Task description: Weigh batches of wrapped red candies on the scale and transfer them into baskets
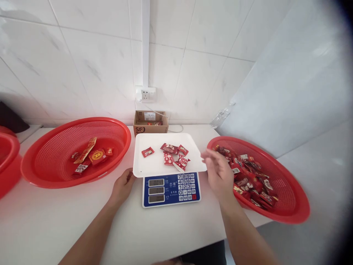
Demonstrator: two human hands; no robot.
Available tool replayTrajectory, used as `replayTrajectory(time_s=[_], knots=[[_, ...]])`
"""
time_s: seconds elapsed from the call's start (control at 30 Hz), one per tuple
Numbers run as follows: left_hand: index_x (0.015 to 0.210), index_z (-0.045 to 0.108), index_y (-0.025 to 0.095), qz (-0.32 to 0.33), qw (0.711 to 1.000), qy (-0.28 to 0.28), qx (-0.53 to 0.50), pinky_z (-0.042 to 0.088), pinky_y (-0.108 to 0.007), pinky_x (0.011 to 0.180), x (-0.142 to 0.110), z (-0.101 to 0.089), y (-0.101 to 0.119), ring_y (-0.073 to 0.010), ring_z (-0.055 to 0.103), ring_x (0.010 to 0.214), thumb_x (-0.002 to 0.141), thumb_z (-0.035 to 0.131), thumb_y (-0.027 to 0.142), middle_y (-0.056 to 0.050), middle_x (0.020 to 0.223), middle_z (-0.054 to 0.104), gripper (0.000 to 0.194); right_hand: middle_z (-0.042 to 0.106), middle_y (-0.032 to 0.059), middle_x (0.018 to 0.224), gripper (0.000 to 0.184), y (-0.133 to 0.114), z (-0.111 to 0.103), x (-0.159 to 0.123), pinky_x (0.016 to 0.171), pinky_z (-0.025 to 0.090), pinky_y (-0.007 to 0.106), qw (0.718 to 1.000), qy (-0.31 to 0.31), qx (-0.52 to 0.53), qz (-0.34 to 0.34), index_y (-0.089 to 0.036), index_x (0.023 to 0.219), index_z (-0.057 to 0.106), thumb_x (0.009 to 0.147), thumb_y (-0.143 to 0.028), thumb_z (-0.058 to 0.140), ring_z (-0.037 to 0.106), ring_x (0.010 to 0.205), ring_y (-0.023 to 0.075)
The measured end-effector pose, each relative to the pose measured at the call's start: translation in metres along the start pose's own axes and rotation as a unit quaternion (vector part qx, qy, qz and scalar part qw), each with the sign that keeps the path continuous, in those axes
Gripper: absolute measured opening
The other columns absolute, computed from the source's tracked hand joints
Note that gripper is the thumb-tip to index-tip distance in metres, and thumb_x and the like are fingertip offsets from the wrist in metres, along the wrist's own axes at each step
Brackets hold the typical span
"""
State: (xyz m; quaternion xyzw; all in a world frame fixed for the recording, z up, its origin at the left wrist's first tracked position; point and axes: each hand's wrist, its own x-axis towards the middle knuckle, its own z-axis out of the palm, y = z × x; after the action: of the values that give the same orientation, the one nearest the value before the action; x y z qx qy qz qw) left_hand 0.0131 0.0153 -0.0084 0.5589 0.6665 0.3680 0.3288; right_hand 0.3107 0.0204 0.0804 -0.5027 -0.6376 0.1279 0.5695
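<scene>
I'd keep the little red packets (169, 148) away from the edges and the white tray (151, 165) dead level over the blue scale (172, 187), since a tilt could send them sliding. The left hand (121, 187) and right hand (220, 176) are at its sides with fingers bent, but honestly can't tell whether either grip is closed on the rim. The packets look shiny with pale print, most bunched up and one off to the left, with red baskets (292, 197) on the table (129, 235) either side.
</scene>
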Motion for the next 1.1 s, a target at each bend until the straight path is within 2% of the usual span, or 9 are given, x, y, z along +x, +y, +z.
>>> replayTrajectory(time_s=[0.13, 0.3, 0.5, 0.6, 0.7, 0.8, 0.93, 1.03, 1.1], knots=[[0.101, 0.054, 0.025, -0.008, 1.000, 0.001, -0.001, 0.044, -0.029, 0.073, 0.002, 0.002, -0.003, -0.0179, 0.059, 0.082, 0.078, 0.042, 0.044, 0.001, 0.090, 0.065, 0.032, 0.065, 0.0052, 0.080, 0.023, 0.030, -0.015, -0.059, 0.063, 0.051, 0.030, 0.998, 0.036, -0.036, 0.022, -0.019, 0.100, 0.058, 0.084, -0.032, 0.048, 0.062, 0.069, 0.0165], [0.102, 0.054, 0.025, -0.013, 1.000, 0.010, 0.000, 0.044, -0.028, 0.076, 0.002, 0.004, -0.005, -0.0178, 0.059, 0.084, 0.078, 0.043, 0.044, 0.000, 0.092, 0.065, 0.033, 0.062, 0.0044, 0.068, 0.028, 0.060, -0.026, -0.112, 0.057, 0.048, 0.029, 0.986, -0.034, -0.124, 0.105, -0.018, 0.086, 0.061, 0.081, -0.042, 0.047, 0.059, 0.060, 0.0167], [0.102, 0.056, 0.024, -0.015, 0.999, 0.028, 0.014, 0.045, -0.029, 0.075, 0.000, 0.004, -0.003, -0.0189, 0.060, 0.084, 0.078, 0.042, 0.041, -0.001, 0.091, 0.066, 0.032, 0.049, -0.0026, 0.058, 0.037, 0.072, -0.024, -0.113, 0.051, 0.043, 0.026, 0.961, -0.006, -0.028, 0.276, -0.019, 0.094, 0.054, 0.081, -0.051, 0.043, 0.049, 0.053, 0.0142], [0.101, 0.056, 0.024, -0.015, 0.999, 0.034, 0.016, 0.045, -0.030, 0.074, 0.001, 0.005, -0.002, -0.0189, 0.060, 0.082, 0.077, 0.043, 0.042, -0.001, 0.090, 0.066, 0.033, 0.048, -0.0037, 0.058, 0.039, 0.075, -0.022, -0.108, 0.050, 0.041, 0.026, 0.951, -0.014, 0.010, 0.307, -0.019, 0.097, 0.052, 0.080, -0.053, 0.043, 0.047, 0.053, 0.0140], [0.098, 0.057, 0.023, -0.008, 0.999, 0.048, 0.011, 0.046, -0.029, 0.071, -0.001, 0.007, 0.001, -0.0182, 0.060, 0.079, 0.076, 0.045, 0.041, -0.001, 0.087, 0.066, 0.031, 0.050, -0.0030, 0.061, 0.041, 0.077, -0.022, -0.107, 0.054, 0.042, 0.027, 0.952, -0.037, 0.001, 0.302, -0.018, 0.101, 0.053, 0.080, -0.053, 0.044, 0.048, 0.055, 0.0142], [0.097, 0.056, 0.022, 0.007, 0.995, 0.099, 0.001, 0.047, -0.026, 0.067, -0.010, 0.005, 0.005, -0.0161, 0.059, 0.073, 0.078, 0.042, 0.044, -0.001, 0.081, 0.064, 0.032, 0.053, -0.0016, 0.064, 0.043, 0.078, -0.024, -0.109, 0.058, 0.044, 0.028, 0.951, -0.046, 0.001, 0.306, -0.018, 0.104, 0.052, 0.080, -0.052, 0.044, 0.051, 0.059, 0.0153], [0.093, 0.055, 0.020, 0.059, 0.969, 0.239, 0.026, 0.045, -0.027, 0.062, -0.027, -0.011, 0.017, -0.0144, 0.052, 0.060, 0.079, 0.040, 0.046, -0.001, 0.069, 0.057, 0.033, 0.055, -0.0004, 0.066, 0.045, 0.082, -0.025, -0.111, 0.057, 0.046, 0.028, 0.949, -0.041, 0.013, 0.313, -0.018, 0.106, 0.052, 0.079, -0.053, 0.045, 0.053, 0.060, 0.0163], [0.089, 0.055, 0.020, 0.169, 0.916, 0.334, 0.143, 0.046, -0.029, 0.067, -0.026, -0.040, 0.034, -0.0156, 0.053, 0.062, 0.078, 0.044, 0.044, -0.002, 0.070, 0.058, 0.029, 0.055, -0.0001, 0.065, 0.046, 0.083, -0.025, -0.111, 0.057, 0.047, 0.029, 0.948, -0.050, 0.016, 0.315, -0.018, 0.105, 0.052, 0.077, -0.055, 0.046, 0.053, 0.059, 0.0166], [0.093, 0.056, 0.020, 0.194, 0.881, 0.360, 0.236, 0.045, -0.033, 0.079, -0.014, -0.071, 0.048, -0.0189, 0.056, 0.078, 0.077, 0.045, 0.044, -0.005, 0.085, 0.061, 0.031, 0.056, 0.0000, 0.064, 0.047, 0.083, -0.025, -0.109, 0.058, 0.047, 0.029, 0.946, -0.054, 0.017, 0.319, -0.018, 0.104, 0.053, 0.076, -0.056, 0.046, 0.053, 0.059, 0.0170]])
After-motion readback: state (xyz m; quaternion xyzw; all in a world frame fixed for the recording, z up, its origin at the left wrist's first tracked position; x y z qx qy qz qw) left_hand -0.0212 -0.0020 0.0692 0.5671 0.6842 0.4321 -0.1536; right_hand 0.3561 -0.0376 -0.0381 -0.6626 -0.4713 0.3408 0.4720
